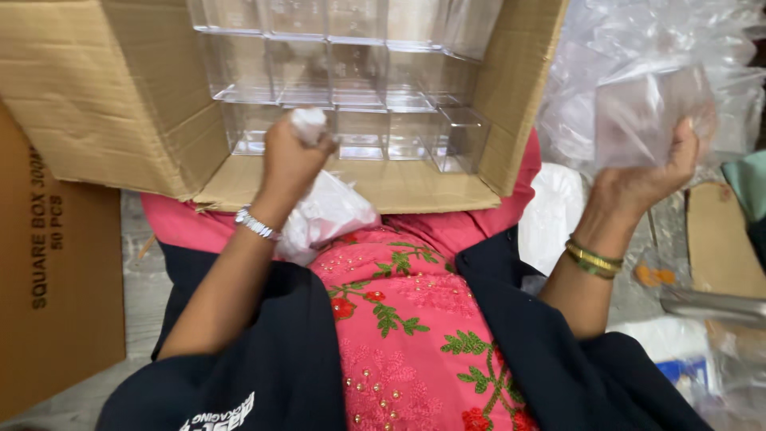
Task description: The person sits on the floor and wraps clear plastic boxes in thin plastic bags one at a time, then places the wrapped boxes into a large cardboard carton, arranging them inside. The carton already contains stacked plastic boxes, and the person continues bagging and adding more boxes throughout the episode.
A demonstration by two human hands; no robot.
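Note:
My left hand (291, 156) is closed on a white plastic bag (323, 215), whose crumpled end sticks out above my fist while the rest hangs down over my lap. It is in front of the open cardboard box (112, 104) lying on its side on my lap, stacked with several clear square plastic boxes (359, 80). Off to the right my right hand (646, 172) is raised, its fingers holding a clear square plastic box (650, 112) against a heap of clear plastic wrapping.
A flat brown carton (56, 271) stands at the left. A pile of clear plastic bags (662, 48) fills the upper right. Cardboard pieces (722, 239), a metal strip and small items lie on the floor at right. My pink embroidered dress and dark apron fill the foreground.

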